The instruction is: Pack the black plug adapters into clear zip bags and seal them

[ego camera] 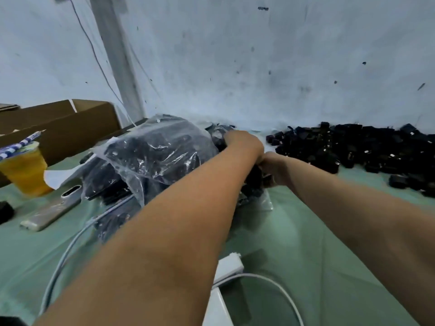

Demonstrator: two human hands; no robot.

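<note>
Left of the bag heap [150, 156] lie a phone [55, 207], a yellow cup [26, 170] and a carton [58, 128]; a white cable [70, 245] runs in front of it. The left hand [243, 142] reaches over the heap, its fingers hidden, while the right hand [274, 167] grips a bag of adapters [255, 182] beside it. Right of the heap loose adapters [353, 147] lie piled on the green cloth [306, 231] against the scuffed wall [259, 67].

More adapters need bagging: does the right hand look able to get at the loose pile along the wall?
Probably yes. The loose adapters lie just beyond the right hand with only green table cover between, though it grips a bag now.
</note>
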